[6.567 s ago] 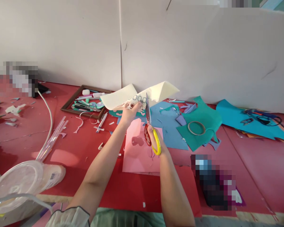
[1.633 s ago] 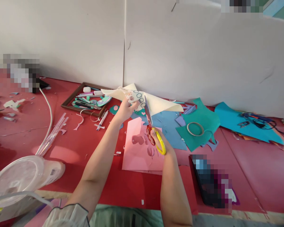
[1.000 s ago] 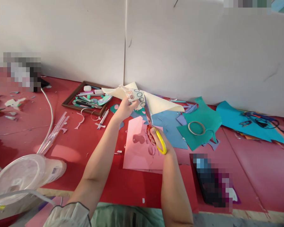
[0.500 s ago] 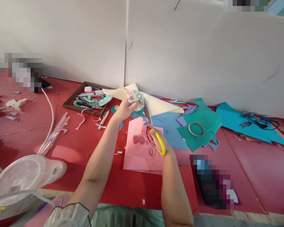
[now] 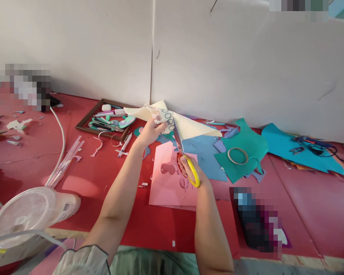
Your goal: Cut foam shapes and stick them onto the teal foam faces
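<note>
1. Tub point(image 5: 57, 210) at 8 o'clock: label point(image 5: 66, 207) too small to read.
2. Cream sheet point(image 5: 190, 125), 12 o'clock, bore drawn ovals point(image 5: 168, 115); left hand point(image 5: 151, 133) pinched it.
3. Right hand point(image 5: 192, 169) gripped scissors point(image 5: 179, 143), blades at sheet.
4. Versus earlier: sheet's right flap had sagged toward 4 o'clock.

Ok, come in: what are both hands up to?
Left hand gripping cream sheet. Right hand on scissors, blades at the sheet. Left thumb near blades.

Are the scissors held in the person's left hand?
No, the right hand holds the scissors, while the left hand grips the cream paper.
</note>
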Demonstrator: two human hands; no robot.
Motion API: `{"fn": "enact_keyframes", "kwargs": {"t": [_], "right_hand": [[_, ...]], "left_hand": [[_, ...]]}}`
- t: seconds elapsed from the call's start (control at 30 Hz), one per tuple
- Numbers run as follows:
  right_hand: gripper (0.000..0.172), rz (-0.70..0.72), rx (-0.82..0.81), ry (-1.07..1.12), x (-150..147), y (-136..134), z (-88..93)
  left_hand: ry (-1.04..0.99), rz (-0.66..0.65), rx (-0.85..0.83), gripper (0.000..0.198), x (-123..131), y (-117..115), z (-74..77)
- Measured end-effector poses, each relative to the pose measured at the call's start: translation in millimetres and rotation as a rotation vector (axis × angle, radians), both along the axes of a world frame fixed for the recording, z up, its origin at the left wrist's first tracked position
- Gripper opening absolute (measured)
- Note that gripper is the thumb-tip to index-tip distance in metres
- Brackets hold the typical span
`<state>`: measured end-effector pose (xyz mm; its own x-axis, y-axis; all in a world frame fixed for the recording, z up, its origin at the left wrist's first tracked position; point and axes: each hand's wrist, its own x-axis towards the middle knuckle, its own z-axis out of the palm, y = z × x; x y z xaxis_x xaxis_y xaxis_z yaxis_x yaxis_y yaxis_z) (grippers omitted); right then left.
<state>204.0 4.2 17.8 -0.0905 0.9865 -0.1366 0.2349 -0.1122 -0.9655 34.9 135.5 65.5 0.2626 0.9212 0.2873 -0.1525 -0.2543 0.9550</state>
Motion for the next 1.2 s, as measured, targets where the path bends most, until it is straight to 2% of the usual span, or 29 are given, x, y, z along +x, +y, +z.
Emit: {"fn": "enact_keyframes", "kwargs": {"t": [0.17, 0.3, 0.5, 0.6, 0.73, 0.83, 0.9, 1.07, 1.2], "right_hand": [[0.052, -0.002, 0.021, 0.032, 3.7, 1.3, -0.8], [0.055, 0.105, -0.036, 0.165, 8.4, -3.0, 4.5], [0.062, 0.26, -0.128, 0.3, 17.2, -12.2, 21.8], [0.064, 0.311, -0.102, 0.345, 18.0, -15.3, 30.5], [0.069, 0.322, -0.07, 0.436, 9.9, -20.7, 51.6], [0.066, 0.203, -0.062, 0.512, 3.7, -26.1, 72.5], [0.059, 0.133, -0.03, 0.586, 2.5, -29.1, 81.7], [0.044, 0.145, 0.043, 0.708, 3.1, -32.4, 82.9], [0.04, 0.219, 0.102, 0.757, -3.9, -35.4, 89.1]], "left_hand": [[-0.051, 0.021, 0.0, 0.025, 11.0, -1.6, 0.1], [-0.135, 0.045, -0.025, 0.028, 17.8, -2.0, -2.4], [-0.276, 0.284, -0.099, 0.02, 22.3, 1.6, -3.8], [-0.289, 0.318, -0.138, 0.014, 24.9, 1.3, -1.1], [-0.21, 0.188, -0.179, 0.013, 31.3, -7.8, 4.6], [-0.131, 0.03, -0.163, 0.018, 37.2, -17.5, 10.3], [-0.099, -0.009, -0.168, 0.019, 42.2, -21.6, 15.1], [-0.128, 0.05, -0.196, 0.02, 64.0, -20.2, 36.9], [-0.162, -0.094, -0.099, 0.018, 90.9, -20.8, 64.1]]}}
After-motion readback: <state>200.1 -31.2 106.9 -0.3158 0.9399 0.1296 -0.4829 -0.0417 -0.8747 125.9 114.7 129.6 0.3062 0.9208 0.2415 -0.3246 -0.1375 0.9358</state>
